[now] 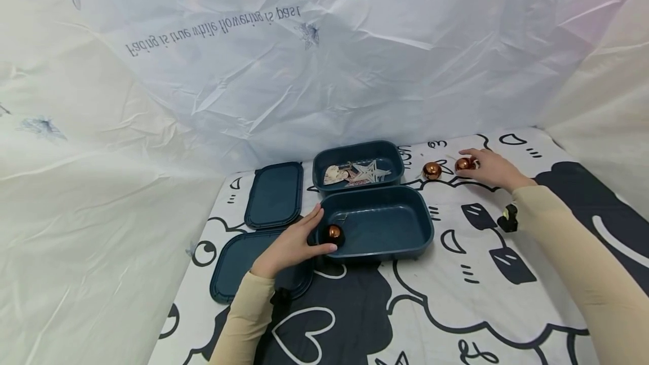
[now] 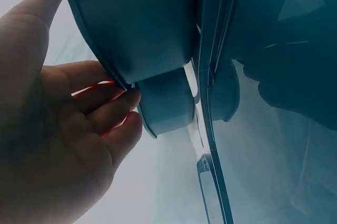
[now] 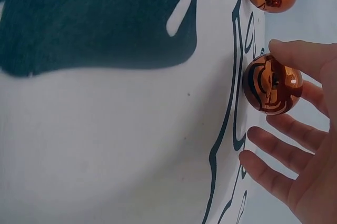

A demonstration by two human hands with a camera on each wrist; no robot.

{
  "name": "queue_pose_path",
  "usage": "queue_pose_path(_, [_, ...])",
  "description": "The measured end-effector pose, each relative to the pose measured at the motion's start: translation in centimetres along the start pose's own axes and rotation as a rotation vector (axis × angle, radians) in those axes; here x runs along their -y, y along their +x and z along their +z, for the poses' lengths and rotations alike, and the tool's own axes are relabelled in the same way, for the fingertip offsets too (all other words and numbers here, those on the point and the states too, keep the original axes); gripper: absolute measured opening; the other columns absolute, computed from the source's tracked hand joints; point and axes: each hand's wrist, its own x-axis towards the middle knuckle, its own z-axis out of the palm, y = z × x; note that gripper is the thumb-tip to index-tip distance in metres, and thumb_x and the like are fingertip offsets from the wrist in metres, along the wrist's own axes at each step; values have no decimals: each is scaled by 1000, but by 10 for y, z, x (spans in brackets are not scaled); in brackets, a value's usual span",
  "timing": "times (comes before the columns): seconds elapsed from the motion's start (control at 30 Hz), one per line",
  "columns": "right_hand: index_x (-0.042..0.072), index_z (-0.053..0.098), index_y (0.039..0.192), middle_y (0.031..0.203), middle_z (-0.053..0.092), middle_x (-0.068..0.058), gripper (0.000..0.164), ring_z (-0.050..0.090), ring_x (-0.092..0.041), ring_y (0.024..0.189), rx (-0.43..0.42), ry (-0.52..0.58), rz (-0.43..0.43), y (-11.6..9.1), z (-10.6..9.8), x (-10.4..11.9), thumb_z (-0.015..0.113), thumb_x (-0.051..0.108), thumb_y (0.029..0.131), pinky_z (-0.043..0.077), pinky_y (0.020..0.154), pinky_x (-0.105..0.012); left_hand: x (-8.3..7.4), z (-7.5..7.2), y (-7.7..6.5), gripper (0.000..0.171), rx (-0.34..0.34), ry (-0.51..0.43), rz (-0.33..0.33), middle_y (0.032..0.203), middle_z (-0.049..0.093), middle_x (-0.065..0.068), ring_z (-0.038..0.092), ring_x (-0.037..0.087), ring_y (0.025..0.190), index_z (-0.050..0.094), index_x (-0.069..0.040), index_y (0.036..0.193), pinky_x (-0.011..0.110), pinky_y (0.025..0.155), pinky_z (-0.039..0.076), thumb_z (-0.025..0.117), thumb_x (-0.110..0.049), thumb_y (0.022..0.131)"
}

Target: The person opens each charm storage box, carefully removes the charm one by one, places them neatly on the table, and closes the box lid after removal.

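In the head view my left hand (image 1: 294, 244) spans the left end of the front dark blue box (image 1: 377, 253), its fingers rather straight. The left wrist view shows the thumb and fingertips of the left hand (image 2: 68, 108) touching the box rim (image 2: 87, 39). Inside that box, at its left end, lies a shiny copper bauble (image 1: 334, 232). My right hand (image 1: 494, 169) pinches another copper bauble (image 1: 463, 164) at the table's back right. Seen from the right wrist, the thumb is on this bauble (image 3: 271, 84) and the other fingers spread beside it. A third copper bauble (image 1: 432, 170) lies just left.
Behind the front box stands a second dark blue box (image 1: 400, 170) holding a white star ornament (image 1: 372, 172) and other small decorations. Two dark blue lids (image 1: 276, 193) lie at the left, one partly under my left arm. A patterned black-and-white cloth (image 1: 446, 297) covers the table.
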Motion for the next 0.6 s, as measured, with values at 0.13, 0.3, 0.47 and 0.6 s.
queue_pose_path(0.13, [-5,42,148,134,45,-41,72,46,-59,118,-1,-3,-12,1,0,1,65,42,98,40,92,-72,0,0,0,100,-1,2,0,168,6,-6,24,25,151,18,-18,163,51,115,34,62,-69,89])
queue_pose_path(0.3, [-7,48,143,132,50,-40,64,49,-58,117,-13,-7,-45,4,2,-1,66,36,98,41,93,-70,0,0,0,100,-2,3,1,169,7,-5,24,25,151,19,-18,163,51,115,34,62,-68,89])
queue_pose_path(0.47, [-6,47,143,135,50,-39,58,49,-58,119,4,6,-44,4,1,-5,63,29,100,40,96,-70,-1,0,0,100,3,1,-5,169,6,-6,24,24,151,18,-18,163,51,115,34,62,-69,89])
queue_pose_path(0.6, [-6,43,146,135,48,-41,59,47,-59,120,28,15,-29,2,-1,-6,61,25,100,39,96,-71,0,-1,-1,100,5,-2,-3,169,6,-6,23,25,151,18,-18,163,51,115,34,62,-69,89])
